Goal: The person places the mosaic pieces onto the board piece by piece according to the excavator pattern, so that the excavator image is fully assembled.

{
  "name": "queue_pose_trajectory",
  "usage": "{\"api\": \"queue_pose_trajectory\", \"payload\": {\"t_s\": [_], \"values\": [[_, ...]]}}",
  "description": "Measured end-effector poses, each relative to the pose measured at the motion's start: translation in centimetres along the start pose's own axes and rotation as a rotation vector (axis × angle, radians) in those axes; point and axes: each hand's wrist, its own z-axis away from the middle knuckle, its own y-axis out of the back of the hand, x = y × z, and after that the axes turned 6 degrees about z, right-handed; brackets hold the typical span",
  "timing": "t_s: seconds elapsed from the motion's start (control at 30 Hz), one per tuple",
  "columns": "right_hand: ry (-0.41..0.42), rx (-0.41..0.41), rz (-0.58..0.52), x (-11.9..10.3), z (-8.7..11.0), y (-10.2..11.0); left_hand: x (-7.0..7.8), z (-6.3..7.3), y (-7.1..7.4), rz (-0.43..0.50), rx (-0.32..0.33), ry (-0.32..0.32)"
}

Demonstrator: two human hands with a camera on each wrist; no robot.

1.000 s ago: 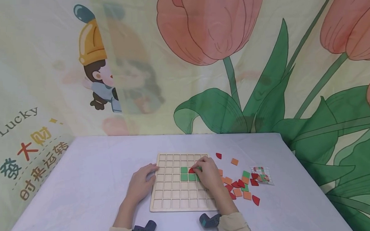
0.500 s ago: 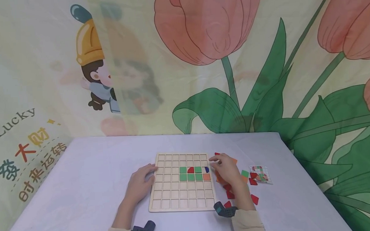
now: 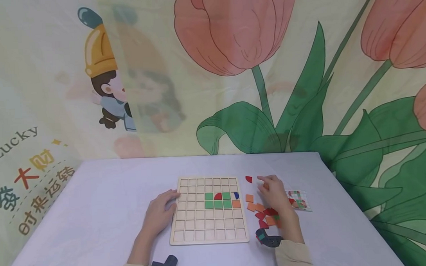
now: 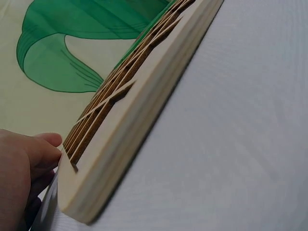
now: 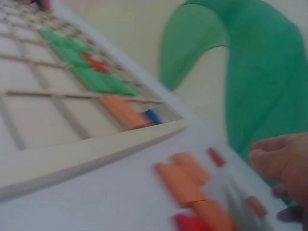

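A wooden grid board (image 3: 193,236) lies on the white table. Set in its cells are several green square tiles (image 3: 218,204), a red quarter-circle tile (image 3: 218,196), an orange tile (image 3: 236,204) and a blue piece (image 3: 236,195). My left hand (image 3: 158,213) rests with loose fingers at the board's left edge; the left wrist view has its fingertips (image 4: 54,140) right at a corner. To the right of the board, my right hand (image 3: 275,193) hovers among loose pieces, fingers apart. Just beneath them in the right wrist view is an orange square (image 5: 257,207).
Several loose orange squares (image 3: 249,198) and red quarter-circles (image 3: 260,216) lie right of the board, with one red piece (image 3: 248,179) farther back. A printed pattern card (image 3: 304,204) lies behind the right forearm. Dark devices (image 3: 164,265) sit at both wrists.
The right hand let go of the red quarter-circle tile in a board cell between green tiles, then moved right, off the board to the loose pieces. The left hand stays at the board's edge.
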Motion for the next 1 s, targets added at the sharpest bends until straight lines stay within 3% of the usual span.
{"api": "queue_pose_trajectory", "payload": {"t_s": [0.17, 0.3, 0.53, 0.73, 1.0], "values": [[0.096, 0.011, 0.165, -1.7, -0.2, -2.1, -0.1, 0.0, 0.1, 0.018, -0.016, 0.019], [0.093, -0.009, 0.227, -2.4, 0.1, -2.4, -0.1, 0.0, 0.1, 0.018, -0.026, 0.020], [0.005, -0.050, 0.092, -3.3, 0.4, -0.6, 0.0, -0.1, 0.2, 0.007, -0.020, 0.013], [-0.020, -0.002, 0.013, -2.5, 0.0, -2.1, 0.0, 0.0, 0.1, 0.009, -0.011, 0.009], [-0.062, 0.029, 0.008, -2.2, -0.1, -2.7, 0.0, -0.2, -0.1, -0.001, -0.001, -0.004]]}}
